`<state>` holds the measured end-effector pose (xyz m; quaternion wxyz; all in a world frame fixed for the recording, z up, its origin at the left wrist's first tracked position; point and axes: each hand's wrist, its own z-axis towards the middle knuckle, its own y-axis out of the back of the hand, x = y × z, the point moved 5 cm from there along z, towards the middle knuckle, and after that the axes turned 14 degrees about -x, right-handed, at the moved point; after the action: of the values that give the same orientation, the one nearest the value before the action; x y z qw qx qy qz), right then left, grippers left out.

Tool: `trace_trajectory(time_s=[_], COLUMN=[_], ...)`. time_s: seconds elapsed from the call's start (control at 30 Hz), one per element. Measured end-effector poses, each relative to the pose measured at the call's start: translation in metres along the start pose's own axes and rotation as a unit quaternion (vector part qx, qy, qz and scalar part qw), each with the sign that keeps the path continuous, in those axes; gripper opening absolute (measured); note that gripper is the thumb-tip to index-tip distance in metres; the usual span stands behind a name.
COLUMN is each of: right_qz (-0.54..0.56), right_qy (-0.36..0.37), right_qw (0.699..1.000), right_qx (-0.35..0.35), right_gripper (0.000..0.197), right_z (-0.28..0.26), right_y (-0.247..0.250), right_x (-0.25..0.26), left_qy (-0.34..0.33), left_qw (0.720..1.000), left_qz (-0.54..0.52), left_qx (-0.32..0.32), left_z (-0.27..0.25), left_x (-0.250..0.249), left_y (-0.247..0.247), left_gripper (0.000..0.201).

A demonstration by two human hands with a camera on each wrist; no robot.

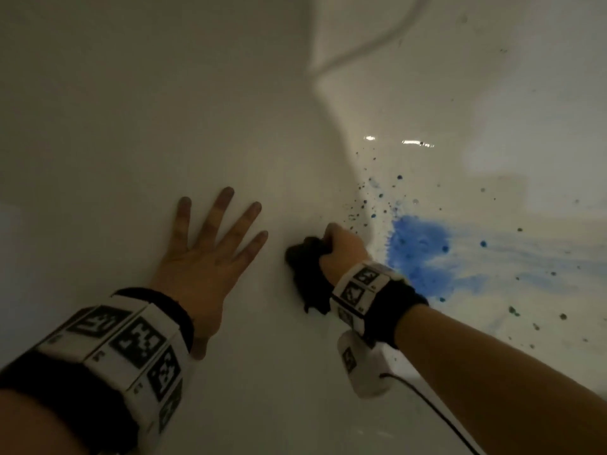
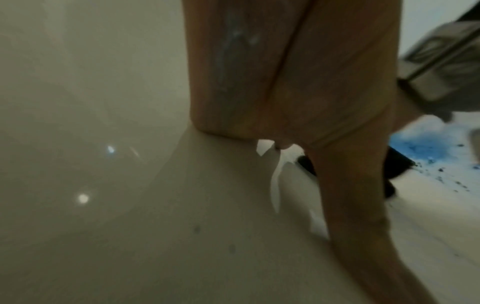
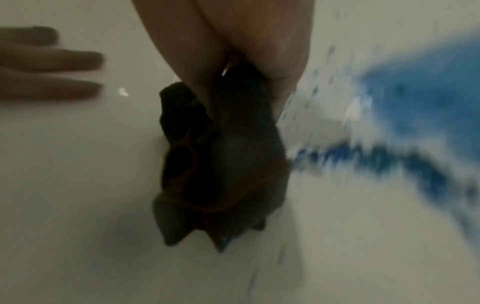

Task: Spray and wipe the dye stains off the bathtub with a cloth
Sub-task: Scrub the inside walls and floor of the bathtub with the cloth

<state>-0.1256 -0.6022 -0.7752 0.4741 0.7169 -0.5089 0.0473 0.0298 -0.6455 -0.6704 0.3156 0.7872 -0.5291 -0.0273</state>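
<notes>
Head view: the left hand (image 1: pixel 200 257) lies flat on the white bathtub (image 1: pixel 131 126) wall, fingers straight and spread. Just to its right, apart from it, the right hand (image 1: pixel 341 247) is closed in a fist round a dark, bunched cloth (image 1: pixel 305 264), which hangs below the fist against the tub surface. Right of the fist lies the blue dye stain (image 1: pixel 417 247), a dense patch with smears trailing to the right and dark specks scattered above and below it. Both wrists wear bands with black-and-white square markers (image 1: pixel 131 346).

Left wrist view: the left hand (image 2: pixel 272 82) fills the top centre, its palm pressed to the bathtub (image 2: pixel 103 205), with one straight finger (image 2: pixel 363 226) running down the frame. Part of the blue dye stain (image 2: pixel 426 148) shows at the right edge, with a dark piece of the cloth (image 2: pixel 397 162) beside it.

Right wrist view: blurred. The right hand (image 3: pixel 233 41) clamps the cloth (image 3: pixel 223 164), whose loose corners hang down. Straight fingers of the left hand (image 3: pixel 52 61) lie on the bathtub (image 3: pixel 78 185) at the left. The dye stain (image 3: pixel 415 98) spreads at the right, close to the cloth.
</notes>
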Motion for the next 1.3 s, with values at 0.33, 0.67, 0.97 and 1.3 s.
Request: trace_trajectory(time_s=[0.33,0.67,0.97,1.3], right_qz=[-0.005,-0.169,-0.381,-0.337], right_qy=[0.199,0.366,0.286,0.313], right_qw=[0.874,0.781,0.872,0.885], right_qx=[-0.443,-0.478,-0.112,-0.078], right_gripper=[0.018,0.031,0.061,0.044], right_z=[0.046,0.078,0.128,0.072], right_y=[0.196,0.232,0.101,0.098], right_x=[0.036,0.108,0.085,0.079], left_qy=[0.117,0.131,0.129,0.138], left_qw=[0.976,0.967,0.968,0.964], left_qz=[-0.035,-0.074,-0.085,-0.077], left_qx=[-0.183,-0.203,-0.200,-0.213], left_z=[0.069,0.074,0.081,0.080], left_x=[0.009,0.005,0.002,0.002], left_y=[0.054,0.054,0.056,0.058], left_gripper=[0.106,0.108,0.099,0.090])
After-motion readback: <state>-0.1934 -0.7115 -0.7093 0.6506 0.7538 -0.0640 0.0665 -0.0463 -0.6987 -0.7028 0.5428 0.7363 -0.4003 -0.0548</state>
